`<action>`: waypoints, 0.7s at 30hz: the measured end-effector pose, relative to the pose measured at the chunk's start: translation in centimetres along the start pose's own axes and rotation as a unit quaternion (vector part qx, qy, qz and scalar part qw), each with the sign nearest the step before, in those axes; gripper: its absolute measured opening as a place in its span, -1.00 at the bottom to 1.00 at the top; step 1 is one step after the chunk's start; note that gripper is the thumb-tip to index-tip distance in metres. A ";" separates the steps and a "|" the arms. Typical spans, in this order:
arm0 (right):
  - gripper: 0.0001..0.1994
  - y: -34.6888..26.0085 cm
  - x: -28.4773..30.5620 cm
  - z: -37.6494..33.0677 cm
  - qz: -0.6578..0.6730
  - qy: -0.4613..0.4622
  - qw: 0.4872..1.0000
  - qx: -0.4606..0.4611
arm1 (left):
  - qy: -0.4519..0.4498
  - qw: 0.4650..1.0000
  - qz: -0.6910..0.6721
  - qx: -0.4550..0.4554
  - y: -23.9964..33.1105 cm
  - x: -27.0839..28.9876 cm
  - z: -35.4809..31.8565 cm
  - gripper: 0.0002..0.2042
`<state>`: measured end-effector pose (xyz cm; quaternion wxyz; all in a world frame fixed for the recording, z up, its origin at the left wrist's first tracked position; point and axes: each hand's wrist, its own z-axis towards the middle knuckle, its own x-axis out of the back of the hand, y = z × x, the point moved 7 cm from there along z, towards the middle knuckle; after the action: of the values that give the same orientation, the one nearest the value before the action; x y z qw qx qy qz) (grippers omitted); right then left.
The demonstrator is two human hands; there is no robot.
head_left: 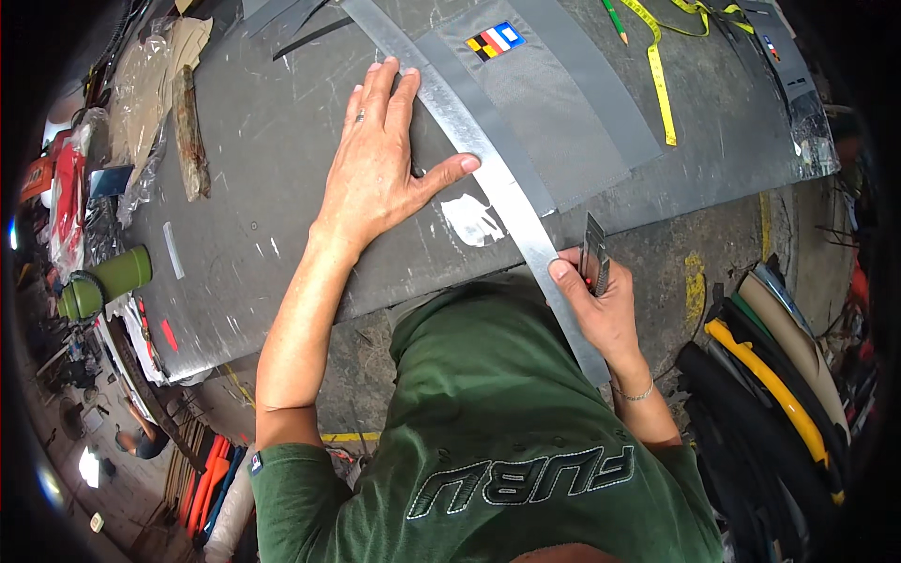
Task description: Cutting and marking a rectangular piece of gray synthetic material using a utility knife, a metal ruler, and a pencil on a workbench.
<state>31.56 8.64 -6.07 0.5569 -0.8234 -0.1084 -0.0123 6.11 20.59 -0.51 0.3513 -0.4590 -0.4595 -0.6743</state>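
A long metal straightedge [511, 197] runs diagonally over the dark worktable, its near end sticking out past the table's edge beside my shirt. My left hand [371, 178] lies flat and open, thumb and fingertips touching the straightedge's left side. Beyond the table's front edge, my right hand [608, 314] is closed, pinching the straightedge with its thumb while also holding what looks like a utility knife [593, 255], pointing up. To the right of the straightedge lies a grey fabric panel [554, 113] with a colourful flag-pattern patch [495, 42]; its left border is next to the metal.
A green pencil [615, 21] and yellow tape measure [662, 89] lie at the far right. A wooden stick [190, 131] and brown paper [150, 84] lie at left. A green roll [117, 280] sits by the left edge. Material rolls [765, 375] stand at lower right.
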 end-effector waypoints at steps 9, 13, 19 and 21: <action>-0.77 -0.2 -0.1 -0.1 0.003 0.000 1.000 -0.003 | 0.006 1.000 0.005 -0.009 -0.1 -0.2 0.1 0.08; -0.80 0.1 -0.2 -0.2 0.019 0.006 1.000 -0.018 | 0.007 1.000 0.011 -0.011 -0.1 -0.2 0.1 0.12; -0.81 -1.2 0.0 -0.2 -0.019 0.009 1.000 0.015 | 0.008 1.000 0.010 -0.009 -0.1 -0.2 0.1 0.12; -0.81 -0.8 0.0 -0.2 -0.010 0.007 1.000 0.007 | 0.008 1.000 0.010 -0.010 -0.1 -0.2 0.1 0.12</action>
<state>31.37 8.76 -5.23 0.5630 -0.8184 -0.1126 -0.0228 6.12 20.74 -0.75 0.3573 -0.4621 -0.4452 -0.6787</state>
